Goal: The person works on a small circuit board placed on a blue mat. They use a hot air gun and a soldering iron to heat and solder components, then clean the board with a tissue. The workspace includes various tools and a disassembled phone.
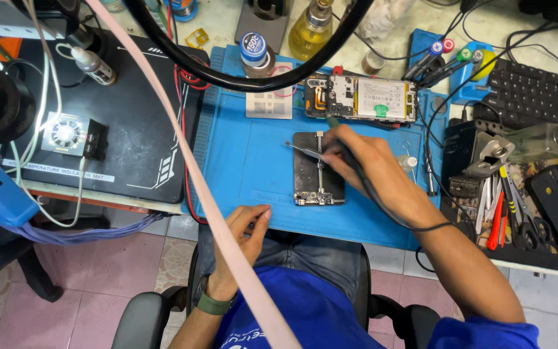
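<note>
Right hand (pixel 356 155) is closed on tweezers (pixel 305 148) and a corded iron (pixel 347 152) above the clamped circuit board (pixel 318 169). Left hand (pixel 247 226), loosely curled and empty, is rested at the blue mat's (pixel 247 161) edge, seemingly for steadiness.

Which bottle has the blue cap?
The short bottle at the top edge of the blue mat. The yellow-liquid bottle beside it has a silvery top, and the white-tipped tube lies on the black mat.
</note>
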